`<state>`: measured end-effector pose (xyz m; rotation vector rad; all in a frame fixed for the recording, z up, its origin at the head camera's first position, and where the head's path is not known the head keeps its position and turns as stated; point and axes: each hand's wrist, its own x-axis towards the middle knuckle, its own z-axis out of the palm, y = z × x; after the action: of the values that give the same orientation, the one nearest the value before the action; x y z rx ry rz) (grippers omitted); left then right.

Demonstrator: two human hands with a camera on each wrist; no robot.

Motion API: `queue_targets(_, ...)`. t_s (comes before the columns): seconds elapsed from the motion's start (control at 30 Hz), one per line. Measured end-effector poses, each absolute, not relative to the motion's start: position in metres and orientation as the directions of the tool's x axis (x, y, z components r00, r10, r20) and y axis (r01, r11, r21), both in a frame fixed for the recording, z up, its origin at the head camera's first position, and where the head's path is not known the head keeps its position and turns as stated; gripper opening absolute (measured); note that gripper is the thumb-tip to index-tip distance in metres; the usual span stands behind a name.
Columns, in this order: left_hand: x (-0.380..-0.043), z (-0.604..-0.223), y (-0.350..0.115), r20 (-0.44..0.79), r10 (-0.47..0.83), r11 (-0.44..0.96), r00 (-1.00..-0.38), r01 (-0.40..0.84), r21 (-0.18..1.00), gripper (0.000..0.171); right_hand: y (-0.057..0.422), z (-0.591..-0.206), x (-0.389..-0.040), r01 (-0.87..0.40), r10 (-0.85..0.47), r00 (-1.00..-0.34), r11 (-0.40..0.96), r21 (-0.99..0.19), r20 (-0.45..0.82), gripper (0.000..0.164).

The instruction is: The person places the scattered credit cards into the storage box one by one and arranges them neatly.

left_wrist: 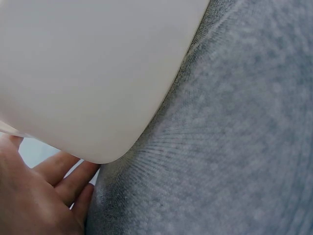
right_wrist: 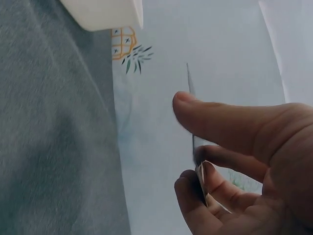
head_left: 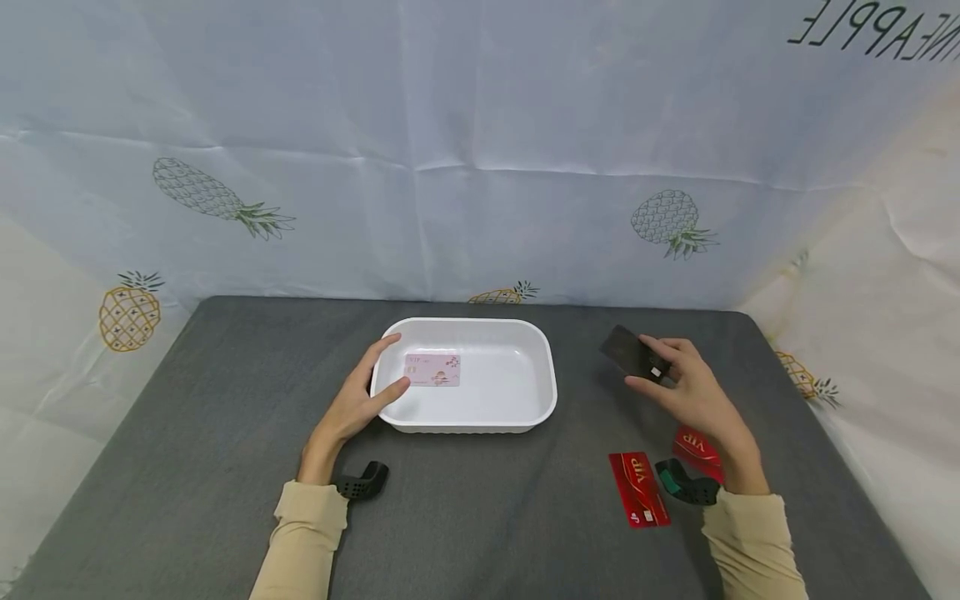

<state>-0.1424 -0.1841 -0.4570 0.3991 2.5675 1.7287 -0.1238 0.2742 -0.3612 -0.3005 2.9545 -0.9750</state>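
Observation:
A white plastic tray (head_left: 480, 408) sits on the grey cloth, with a pink VIP card (head_left: 432, 370) lying flat inside at its left. My left hand (head_left: 360, 396) grips the tray's left end, thumb reaching over the rim; the left wrist view shows fingers (left_wrist: 73, 181) behind the tray's wall (left_wrist: 98, 88). To the right of the tray, my right hand (head_left: 686, 379) pinches a black card (head_left: 632, 352) between thumb and fingers, held above the cloth. From the right wrist, that card (right_wrist: 190, 81) appears nearly edge-on beside the thumb (right_wrist: 215, 120).
One red VIP card (head_left: 639, 490) lies on the table at the front right. A second red card (head_left: 697, 450) is partly covered by my right wrist and its black wrist device (head_left: 686, 485). Behind the grey table (head_left: 465, 517) hangs a pale curtain (head_left: 450, 233) with pineapple prints.

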Motion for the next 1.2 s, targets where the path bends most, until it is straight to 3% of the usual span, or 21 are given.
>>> queue_targets(0.4, -0.143, -0.458, -0.185, 0.12, 0.221, 0.36, -0.968, 0.195, 0.912, 0.073, 0.248, -0.356, -0.135, -0.271, -0.269, -0.959, 0.759, -0.592, 0.094, 0.066)
queue_targets(0.9, -0.142, -0.457, -0.185, 0.109, 0.216, 0.373, -0.97, 0.185, 0.909, 0.075, 0.217, -0.358, -0.151, -0.318, -0.357, -0.93, 0.663, -0.678, 0.086, 0.066)
queue_targets(1.2, -0.142, -0.457, -0.185, 0.112, 0.215, 0.375, -0.97, 0.188, 0.908, 0.075, 0.201, -0.361, -0.159, -0.394, -0.449, -0.889, 0.643, -0.657, 0.094, 0.064)
